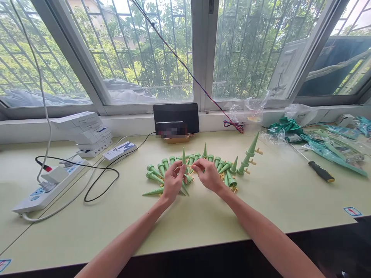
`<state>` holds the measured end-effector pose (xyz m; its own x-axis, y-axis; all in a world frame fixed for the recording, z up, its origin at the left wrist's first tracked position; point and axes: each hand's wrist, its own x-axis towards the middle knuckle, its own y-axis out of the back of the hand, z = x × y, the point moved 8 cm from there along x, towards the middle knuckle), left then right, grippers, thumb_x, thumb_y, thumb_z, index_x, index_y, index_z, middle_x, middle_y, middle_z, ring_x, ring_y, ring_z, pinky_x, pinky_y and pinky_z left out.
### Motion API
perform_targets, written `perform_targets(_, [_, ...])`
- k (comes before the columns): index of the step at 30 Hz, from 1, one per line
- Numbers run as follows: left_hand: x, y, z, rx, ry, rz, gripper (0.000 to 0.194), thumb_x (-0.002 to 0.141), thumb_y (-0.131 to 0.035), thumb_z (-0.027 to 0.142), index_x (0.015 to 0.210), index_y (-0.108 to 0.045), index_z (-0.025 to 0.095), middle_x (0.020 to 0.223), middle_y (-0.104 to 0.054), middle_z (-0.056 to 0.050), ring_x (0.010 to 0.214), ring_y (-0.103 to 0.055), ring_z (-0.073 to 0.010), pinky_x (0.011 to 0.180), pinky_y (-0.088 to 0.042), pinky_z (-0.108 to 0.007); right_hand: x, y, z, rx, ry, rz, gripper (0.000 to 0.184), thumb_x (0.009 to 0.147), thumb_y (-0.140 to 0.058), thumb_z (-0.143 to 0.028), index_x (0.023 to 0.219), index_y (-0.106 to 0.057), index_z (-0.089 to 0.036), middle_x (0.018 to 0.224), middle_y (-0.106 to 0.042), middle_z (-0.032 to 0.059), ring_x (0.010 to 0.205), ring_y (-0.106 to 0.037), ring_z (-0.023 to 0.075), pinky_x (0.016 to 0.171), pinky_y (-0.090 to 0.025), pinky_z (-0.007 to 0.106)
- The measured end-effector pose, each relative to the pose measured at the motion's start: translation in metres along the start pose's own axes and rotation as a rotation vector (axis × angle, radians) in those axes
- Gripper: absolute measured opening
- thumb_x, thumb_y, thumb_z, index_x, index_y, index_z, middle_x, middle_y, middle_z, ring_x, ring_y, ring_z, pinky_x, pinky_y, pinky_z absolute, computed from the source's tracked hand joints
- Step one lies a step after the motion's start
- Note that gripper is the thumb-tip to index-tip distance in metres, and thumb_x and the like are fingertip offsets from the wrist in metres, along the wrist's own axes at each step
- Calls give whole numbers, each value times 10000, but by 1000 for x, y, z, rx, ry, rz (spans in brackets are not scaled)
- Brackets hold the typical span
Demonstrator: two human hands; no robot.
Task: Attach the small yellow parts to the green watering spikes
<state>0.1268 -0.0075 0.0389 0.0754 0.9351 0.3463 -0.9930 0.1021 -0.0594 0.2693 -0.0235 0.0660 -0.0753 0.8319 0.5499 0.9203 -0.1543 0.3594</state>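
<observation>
My left hand [173,179] is closed around a green plastic plant watering spike [183,156], its tip pointing up. My right hand [207,174] pinches a small yellow valve piece [189,166] against the side of that spike; the fingers partly cover it. Around both hands lies a curved row of more green spikes [152,176], many with yellow valves at their ends. One loose spike [153,192] lies flat left of my left hand. To the right, a stack of nested spikes [248,154] leans upright with yellow valves sticking out sideways.
A dark tablet [176,119] stands against the window sill. Stacked white boxes [91,133], a power strip [52,189] and a looping black cable [117,170] are at left. On the right lie a screwdriver [320,172] and plastic bags [333,152]. The table's front edge is near my forearms.
</observation>
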Motion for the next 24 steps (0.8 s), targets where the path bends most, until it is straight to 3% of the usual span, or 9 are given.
perform_targets(11, [-1,-1,0,-12,-10,-9,277,836,-677,440,973,-653,200,779,-603,-6,565,-525,-107,453,-483,-229,-1,0,-1,-54,27,-6,263,943,-523,-267,711,-609,-179,637,-553,3,579,-456,133,564,-367,251])
perform_targets(19, [0,7,-8,15,73,84,332,830,-656,512,898,-619,189,779,-594,5,508,-544,-98,447,-459,-228,-2,-2,1,2,14,4,132,923,-566,-257,897,-669,-178,844,-692,45,660,-565,144,606,-451,254])
perform_targets(24, [0,7,-10,25,86,75,334,828,-654,519,894,-611,194,784,-599,10,498,-553,-97,448,-454,-231,-2,-4,2,-4,19,8,84,892,-598,-225,913,-666,-181,892,-703,57,675,-582,150,621,-469,263])
